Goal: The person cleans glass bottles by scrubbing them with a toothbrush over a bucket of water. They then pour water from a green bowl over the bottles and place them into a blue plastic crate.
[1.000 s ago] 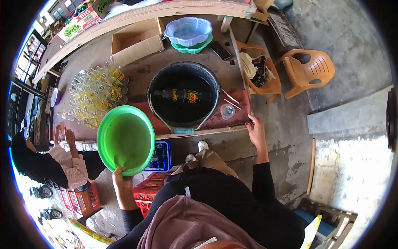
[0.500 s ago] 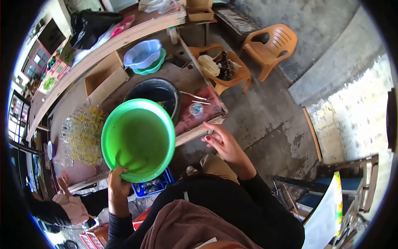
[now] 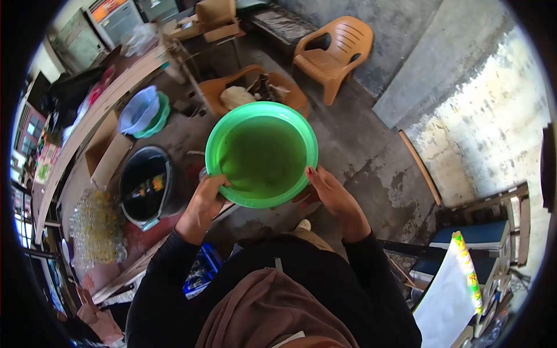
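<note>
A round green basin (image 3: 262,200) is held up in front of my body, with murky greenish liquid inside. My left hand (image 3: 203,206) grips its near left rim, thumb over the edge. On the near right rim, my right hand (image 3: 332,197) is closed too, its thumb at the edge and the other fingers partly hidden under the basin. To the left, a black bucket (image 3: 168,194) stands on the table with dark liquid and something orange in it. Beside the bucket is a cluster of small clear bottles (image 3: 96,229) with yellowish parts.
Blue (image 3: 139,110) and green scalloped basins and a cardboard box (image 3: 110,156) sit farther back on the table. One orange chair (image 3: 336,55) stands by the wall; another, loaded with cloth, is behind the basin. A blue crate (image 3: 202,271) lies below, left of me.
The basin has moved right, away from the bucket and table, over the floor side. My right hand, free before, has taken hold of its right rim. My view has turned right.
</note>
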`<act>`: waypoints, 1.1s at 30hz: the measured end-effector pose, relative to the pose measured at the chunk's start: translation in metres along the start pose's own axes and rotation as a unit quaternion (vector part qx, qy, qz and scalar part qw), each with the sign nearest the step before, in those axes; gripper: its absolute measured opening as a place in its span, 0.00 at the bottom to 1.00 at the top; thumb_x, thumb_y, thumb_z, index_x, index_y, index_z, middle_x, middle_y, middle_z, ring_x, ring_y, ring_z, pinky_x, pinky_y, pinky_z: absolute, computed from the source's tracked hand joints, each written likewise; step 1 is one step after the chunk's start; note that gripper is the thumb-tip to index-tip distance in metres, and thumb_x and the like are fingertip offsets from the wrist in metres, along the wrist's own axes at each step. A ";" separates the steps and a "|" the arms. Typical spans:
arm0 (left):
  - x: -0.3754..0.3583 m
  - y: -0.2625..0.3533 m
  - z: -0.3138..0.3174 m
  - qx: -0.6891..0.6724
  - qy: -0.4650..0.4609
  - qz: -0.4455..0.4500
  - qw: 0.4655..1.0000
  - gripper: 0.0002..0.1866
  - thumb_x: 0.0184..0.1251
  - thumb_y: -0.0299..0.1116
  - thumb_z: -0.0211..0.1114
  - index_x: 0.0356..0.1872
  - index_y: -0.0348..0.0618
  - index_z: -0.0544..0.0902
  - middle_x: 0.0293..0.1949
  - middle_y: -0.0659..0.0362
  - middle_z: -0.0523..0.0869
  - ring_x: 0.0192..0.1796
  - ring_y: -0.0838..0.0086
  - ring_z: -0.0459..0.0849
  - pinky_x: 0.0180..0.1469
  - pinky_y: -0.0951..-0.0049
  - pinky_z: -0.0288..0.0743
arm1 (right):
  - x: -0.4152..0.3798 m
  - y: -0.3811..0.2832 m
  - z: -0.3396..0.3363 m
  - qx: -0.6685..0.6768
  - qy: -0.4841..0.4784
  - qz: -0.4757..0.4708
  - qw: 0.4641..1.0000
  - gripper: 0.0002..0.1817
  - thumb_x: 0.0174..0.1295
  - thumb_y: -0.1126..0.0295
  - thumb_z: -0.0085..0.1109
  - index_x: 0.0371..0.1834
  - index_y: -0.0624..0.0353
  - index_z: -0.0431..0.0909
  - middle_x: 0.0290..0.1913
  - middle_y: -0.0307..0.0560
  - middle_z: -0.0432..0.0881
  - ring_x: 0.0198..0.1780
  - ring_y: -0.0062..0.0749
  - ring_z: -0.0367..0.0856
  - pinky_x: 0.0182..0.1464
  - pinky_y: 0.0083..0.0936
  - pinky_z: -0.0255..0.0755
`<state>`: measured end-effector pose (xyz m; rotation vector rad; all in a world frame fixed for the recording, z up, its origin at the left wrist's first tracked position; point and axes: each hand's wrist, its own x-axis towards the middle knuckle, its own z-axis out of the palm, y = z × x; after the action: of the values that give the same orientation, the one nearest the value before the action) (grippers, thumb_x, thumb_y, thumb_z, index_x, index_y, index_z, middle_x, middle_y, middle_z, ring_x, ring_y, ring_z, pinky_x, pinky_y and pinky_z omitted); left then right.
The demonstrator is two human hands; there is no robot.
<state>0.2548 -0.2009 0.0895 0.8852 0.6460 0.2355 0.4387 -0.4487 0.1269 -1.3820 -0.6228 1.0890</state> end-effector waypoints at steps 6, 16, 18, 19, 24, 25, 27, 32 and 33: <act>0.113 -0.020 0.113 0.017 -0.028 -0.067 0.997 0.21 0.55 0.18 0.52 0.53 0.30 0.76 0.45 0.48 0.84 0.38 0.57 0.88 0.41 0.53 0.89 | 0.011 -0.015 -0.125 0.019 0.078 0.028 0.996 0.39 0.76 0.38 0.45 0.72 0.64 0.60 0.52 0.52 0.82 0.39 0.33 0.87 0.37 0.27 0.83; 0.270 -0.022 0.243 0.044 -0.008 -0.084 0.995 0.20 0.59 0.18 0.52 0.54 0.28 0.73 0.50 0.47 0.81 0.48 0.54 0.88 0.53 0.47 0.87 | 0.064 -0.010 -0.253 -0.472 0.407 -0.251 0.740 0.53 0.59 0.51 0.73 0.81 0.60 0.51 0.75 0.64 0.59 0.75 0.57 0.59 0.73 0.49 0.57; 0.307 -0.017 0.255 0.038 -0.014 -0.084 0.996 0.20 0.59 0.19 0.52 0.55 0.28 0.73 0.51 0.46 0.80 0.48 0.54 0.87 0.53 0.47 0.87 | 0.078 -0.033 -0.268 -0.522 0.363 -0.237 0.734 0.50 0.56 0.55 0.75 0.79 0.58 0.57 0.74 0.58 0.61 0.74 0.55 0.60 0.72 0.47 0.57; 0.322 -0.012 0.261 0.036 -0.022 -0.079 0.996 0.20 0.59 0.19 0.52 0.55 0.28 0.72 0.51 0.46 0.80 0.48 0.54 0.87 0.51 0.47 0.88 | 0.088 -0.040 -0.276 -0.567 0.316 -0.221 0.728 0.48 0.53 0.60 0.77 0.77 0.56 0.63 0.74 0.53 0.63 0.74 0.53 0.62 0.72 0.46 0.57; 0.415 0.016 0.278 0.047 -0.052 -0.074 0.995 0.20 0.60 0.19 0.51 0.56 0.28 0.72 0.50 0.46 0.80 0.46 0.54 0.88 0.45 0.50 0.89 | 0.168 -0.071 -0.332 -0.599 0.253 -0.271 0.710 0.35 0.48 0.69 0.76 0.64 0.53 0.77 0.66 0.43 0.73 0.70 0.44 0.67 0.69 0.44 0.60; 0.427 0.023 0.283 0.005 -0.039 -0.070 0.997 0.20 0.60 0.19 0.51 0.55 0.26 0.71 0.48 0.45 0.79 0.41 0.53 0.88 0.39 0.50 0.89 | 0.184 -0.073 -0.340 -0.594 0.240 -0.280 0.715 0.32 0.46 0.72 0.76 0.59 0.53 0.80 0.62 0.42 0.76 0.68 0.41 0.69 0.68 0.44 0.61; 0.456 0.036 0.286 -0.040 -0.020 -0.064 0.997 0.20 0.59 0.18 0.51 0.55 0.24 0.70 0.47 0.44 0.79 0.36 0.51 0.87 0.33 0.51 0.88 | 0.221 -0.082 -0.362 -0.595 0.235 -0.302 0.707 0.27 0.47 0.73 0.74 0.55 0.54 0.82 0.56 0.41 0.78 0.65 0.40 0.72 0.67 0.43 0.63; 0.520 0.079 0.299 -0.061 -0.015 -0.037 0.997 0.19 0.60 0.19 0.50 0.54 0.22 0.69 0.45 0.43 0.79 0.36 0.52 0.87 0.36 0.49 0.89 | 0.320 -0.105 -0.414 -0.603 0.206 -0.347 0.688 0.17 0.49 0.76 0.71 0.44 0.55 0.84 0.45 0.39 0.80 0.55 0.37 0.77 0.62 0.41 0.68; 0.535 0.084 0.294 -0.063 -0.006 -0.037 0.997 0.19 0.60 0.19 0.50 0.54 0.22 0.69 0.45 0.43 0.79 0.36 0.52 0.87 0.36 0.49 0.89 | 0.339 -0.111 -0.423 -0.606 0.195 -0.355 0.685 0.15 0.49 0.75 0.70 0.43 0.55 0.84 0.44 0.39 0.80 0.54 0.36 0.77 0.61 0.40 0.68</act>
<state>0.8619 -0.0991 0.0626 0.7392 0.6440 0.2030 0.9775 -0.3284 0.0894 -2.0642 -1.5205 -0.4546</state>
